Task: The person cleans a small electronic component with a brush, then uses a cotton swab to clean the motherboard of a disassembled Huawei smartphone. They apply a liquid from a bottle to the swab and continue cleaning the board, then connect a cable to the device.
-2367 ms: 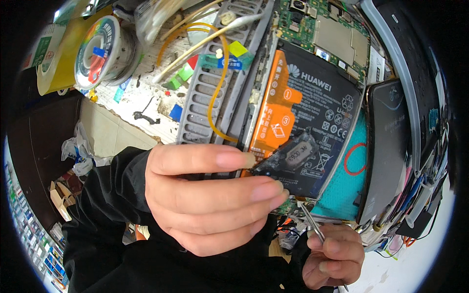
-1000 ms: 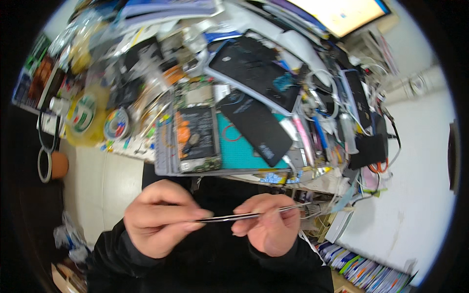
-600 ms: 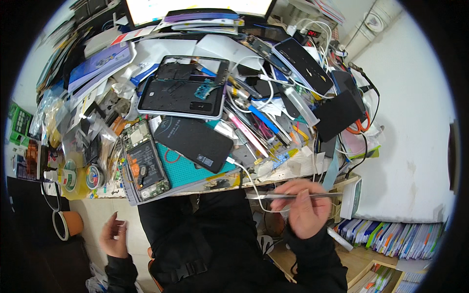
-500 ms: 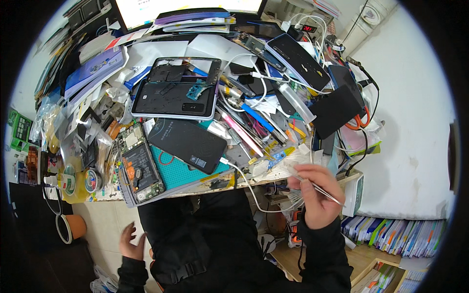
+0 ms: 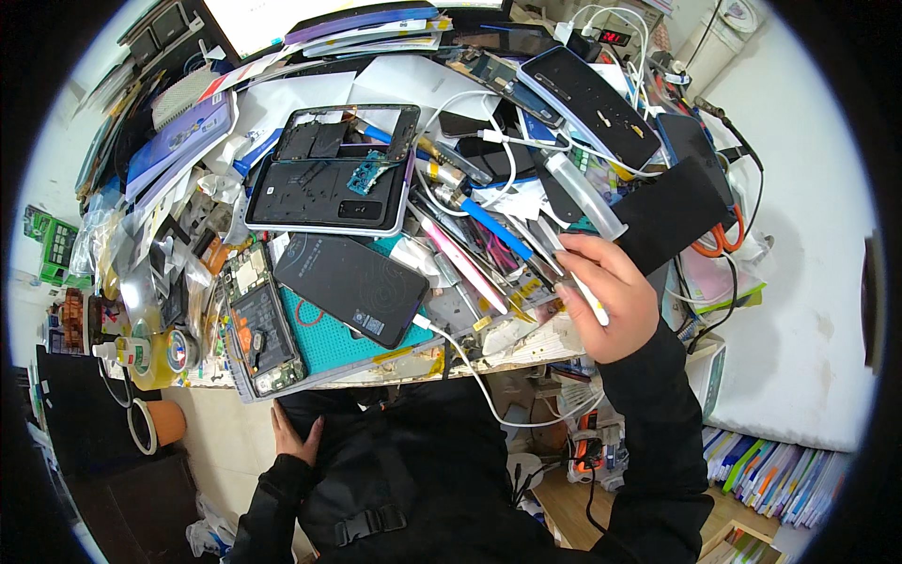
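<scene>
Pale-printed black battery (image 5: 272,322) in opened phone (image 5: 251,269)

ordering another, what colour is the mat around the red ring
The mat is teal there, seen in the head view.

A bright screen (image 5: 263,23) is seen at the top left of the frame, and a pile of papers (image 5: 371,39) is stacked just in front of it. A purple booklet (image 5: 180,141) is laid at the upper left. Green boxes (image 5: 58,252) are seen near the left edge. An orange pot (image 5: 170,422) is found at the lower left. Many thin folders (image 5: 775,477) are lined up at the lower right.
</scene>
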### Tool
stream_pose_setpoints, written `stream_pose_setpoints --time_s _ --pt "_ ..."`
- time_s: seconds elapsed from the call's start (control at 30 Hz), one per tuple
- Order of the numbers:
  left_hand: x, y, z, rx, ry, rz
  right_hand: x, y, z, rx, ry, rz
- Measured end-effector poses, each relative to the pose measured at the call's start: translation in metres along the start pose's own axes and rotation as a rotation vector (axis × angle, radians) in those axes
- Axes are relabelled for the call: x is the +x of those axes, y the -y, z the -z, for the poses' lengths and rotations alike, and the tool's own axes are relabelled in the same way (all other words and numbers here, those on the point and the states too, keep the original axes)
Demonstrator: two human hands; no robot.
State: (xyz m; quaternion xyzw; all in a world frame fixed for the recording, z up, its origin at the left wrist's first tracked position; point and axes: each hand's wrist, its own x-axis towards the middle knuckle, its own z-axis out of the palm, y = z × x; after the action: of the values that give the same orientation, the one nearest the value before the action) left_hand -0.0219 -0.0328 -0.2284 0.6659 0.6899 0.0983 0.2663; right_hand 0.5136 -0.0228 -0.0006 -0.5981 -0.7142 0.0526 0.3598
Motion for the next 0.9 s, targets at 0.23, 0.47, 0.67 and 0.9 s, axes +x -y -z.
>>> stream_pose_setpoints --time_s 0.23,0.47,0.67,0.9 --pt "0.012 -0.003 -0.01 0.026 -0.118 -0.015 0.0 -0.002 0.005 -0.156 0.11 0.118" --pt "0.016 -0.004 -0.01 0.044 -0.13 -0.045 0.023 0.034 0.004 -0.137 -0.018 0.099" --pt "0.017 -0.012 -0.008 0.033 -0.137 -0.003 0.069 0.052 -0.042 -0.281 0.081 -0.015" --pt "0.012 -0.01 -0.008 -0.051 -0.142 -0.045 0.08 0.054 -0.055 -0.505 0.178 -0.055"
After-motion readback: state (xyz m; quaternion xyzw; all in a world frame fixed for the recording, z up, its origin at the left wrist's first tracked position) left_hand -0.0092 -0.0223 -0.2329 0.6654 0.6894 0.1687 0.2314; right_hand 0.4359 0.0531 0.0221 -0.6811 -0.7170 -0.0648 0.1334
